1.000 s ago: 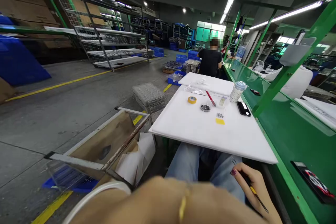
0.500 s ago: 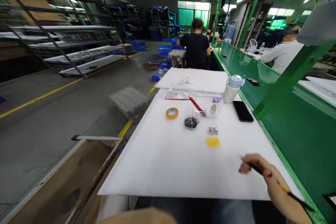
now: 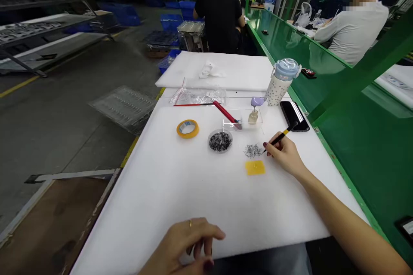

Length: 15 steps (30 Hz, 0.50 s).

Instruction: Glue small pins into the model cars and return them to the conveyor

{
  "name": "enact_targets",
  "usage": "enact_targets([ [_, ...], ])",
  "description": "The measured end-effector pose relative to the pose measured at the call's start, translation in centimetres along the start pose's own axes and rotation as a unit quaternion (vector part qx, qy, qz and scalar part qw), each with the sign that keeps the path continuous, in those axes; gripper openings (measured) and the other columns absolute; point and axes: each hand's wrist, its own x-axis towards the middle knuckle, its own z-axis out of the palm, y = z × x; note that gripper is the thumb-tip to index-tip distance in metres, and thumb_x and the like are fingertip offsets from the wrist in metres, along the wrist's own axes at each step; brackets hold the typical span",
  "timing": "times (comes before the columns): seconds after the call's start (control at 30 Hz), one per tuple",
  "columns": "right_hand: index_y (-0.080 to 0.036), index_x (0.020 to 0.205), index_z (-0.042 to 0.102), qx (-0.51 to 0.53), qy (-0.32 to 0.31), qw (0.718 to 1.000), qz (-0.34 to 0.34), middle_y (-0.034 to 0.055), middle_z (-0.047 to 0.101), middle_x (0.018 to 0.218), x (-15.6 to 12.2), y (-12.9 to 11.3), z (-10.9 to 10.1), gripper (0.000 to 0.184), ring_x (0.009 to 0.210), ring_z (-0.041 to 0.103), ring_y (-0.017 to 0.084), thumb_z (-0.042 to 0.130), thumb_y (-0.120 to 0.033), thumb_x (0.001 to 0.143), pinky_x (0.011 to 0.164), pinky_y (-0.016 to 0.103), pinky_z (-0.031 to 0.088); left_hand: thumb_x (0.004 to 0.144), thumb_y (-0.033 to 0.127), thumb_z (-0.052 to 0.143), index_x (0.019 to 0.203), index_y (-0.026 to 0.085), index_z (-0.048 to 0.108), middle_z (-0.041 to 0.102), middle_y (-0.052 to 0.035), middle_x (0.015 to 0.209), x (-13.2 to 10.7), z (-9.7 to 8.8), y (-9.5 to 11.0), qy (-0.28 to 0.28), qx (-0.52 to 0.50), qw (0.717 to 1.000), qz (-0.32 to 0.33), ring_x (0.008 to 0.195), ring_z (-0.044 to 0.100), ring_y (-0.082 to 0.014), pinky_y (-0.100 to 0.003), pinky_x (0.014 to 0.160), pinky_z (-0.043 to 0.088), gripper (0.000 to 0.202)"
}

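My right hand [image 3: 284, 154] grips a thin black and yellow tool [image 3: 280, 137] like a pen, its tip at a small pile of tiny dark metal parts [image 3: 253, 151] on the white foam board [image 3: 180, 189]. A yellow square pad [image 3: 255, 167] lies just in front of the pile. A round clear dish of dark parts [image 3: 220, 141] sits to the left of the pile. My left hand [image 3: 187, 245] rests at the board's near edge, fingers curled loosely, nothing visible in them.
A yellow tape roll [image 3: 187, 129], a red pen [image 3: 226, 114], a clear tray [image 3: 245, 123], a plastic bag [image 3: 196, 96], a dotted bottle [image 3: 278, 82] and a black phone [image 3: 293, 115] lie further back. Green conveyor [image 3: 351, 146] on the right. Two people sit ahead.
My view has dropped toward the board. My right hand moved forward and left with the tool to the parts pile. My left hand came onto the board's near edge.
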Motion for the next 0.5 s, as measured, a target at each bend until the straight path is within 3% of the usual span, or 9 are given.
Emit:
enact_targets([
  [0.1, -0.023, 0.077, 0.057, -0.006, 0.004, 1.000, 0.006, 0.0019, 0.067, 0.058, 0.0, 0.1, 0.3, 0.025, 0.057, 0.061, 0.019, 0.068, -0.045, 0.081, 0.055, 0.031, 0.044, 0.093, 0.061, 0.062, 0.098, 0.028, 0.078, 0.065, -0.0011, 0.070, 0.0, 0.2, 0.2, 0.100, -0.026, 0.990, -0.091, 0.063, 0.056, -0.0146, -0.025, 0.061, 0.047, 0.037],
  [0.17, -0.023, 0.076, 0.056, -0.011, 0.006, 1.000, 0.009, 0.0019, 0.067, 0.058, 0.0, 0.0, 0.4, 0.023, 0.057, 0.062, 0.019, 0.068, -0.043, 0.080, 0.055, 0.031, 0.043, 0.091, 0.065, 0.062, 0.092, 0.027, 0.077, 0.061, -0.0008, 0.068, 0.2, 0.5, 0.4, 0.133, -0.050, 0.984, -0.108, 0.062, 0.053, -0.0144, -0.026, 0.060, 0.044, 0.041],
  [0.5, -0.024, 0.075, 0.054, -0.010, 0.034, 0.999, -0.001, -0.0006, 0.063, 0.055, -0.4, 0.1, 0.6, 0.020, 0.053, 0.057, 0.017, 0.065, -0.040, 0.080, 0.053, 0.030, 0.040, 0.089, 0.067, 0.065, 0.091, 0.026, 0.077, 0.058, 0.0005, 0.066, 0.6, 1.1, 0.6, 0.175, -0.088, 0.976, -0.101, 0.064, 0.051, -0.0143, -0.026, 0.063, 0.042, 0.042],
])
